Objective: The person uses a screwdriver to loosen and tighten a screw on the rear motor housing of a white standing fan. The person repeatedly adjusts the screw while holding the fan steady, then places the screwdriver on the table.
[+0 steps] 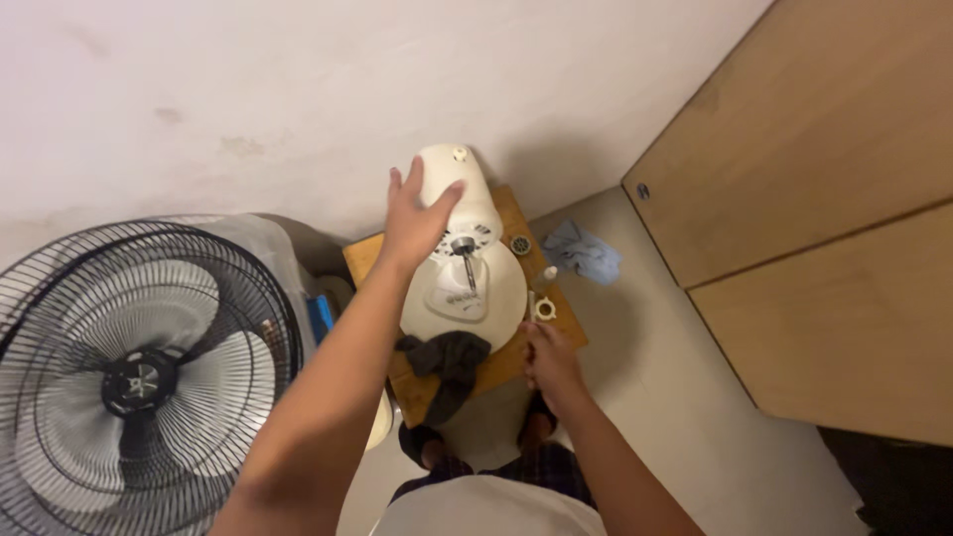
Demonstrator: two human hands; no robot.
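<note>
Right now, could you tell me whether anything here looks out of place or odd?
Yes: the white fan motor housing lies stripped on the small wooden board, its shaft bare. Loose small parts sit near the board's edge, and a dark rag droops off it.

Small wooden stool point(373, 260), square-topped, standing on pale floor point(685, 397). On top: white fan motor housing point(467, 288) with bare shaft, dark rag point(452, 362) draped over near edge, 1 round grey nut point(521, 244), 1 white plastic ring piece point(543, 309). On floor just beside, crumpled blue cloth point(584, 252).
</note>
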